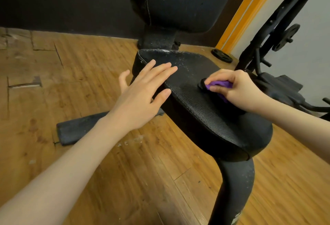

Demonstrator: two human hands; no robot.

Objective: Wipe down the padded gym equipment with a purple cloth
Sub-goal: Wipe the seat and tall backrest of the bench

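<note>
A black padded seat (192, 100) stands in the middle of the view, with white dust on its far end. Behind it rises a black padded backrest (180, 1), also speckled with dust. My right hand (237, 89) grips a bunched purple cloth (221, 85) and presses it onto the right side of the seat. My left hand (142, 92) lies over the seat's left edge with straight, spread fingers and holds nothing.
The seat sits on a black curved metal post (234, 192) above a worn wooden floor (53, 75). A black floor bar (78, 128) lies at the left. A weight plate (222, 55) lies by the orange wall trim, and a black weight rack (278, 28) stands at the right.
</note>
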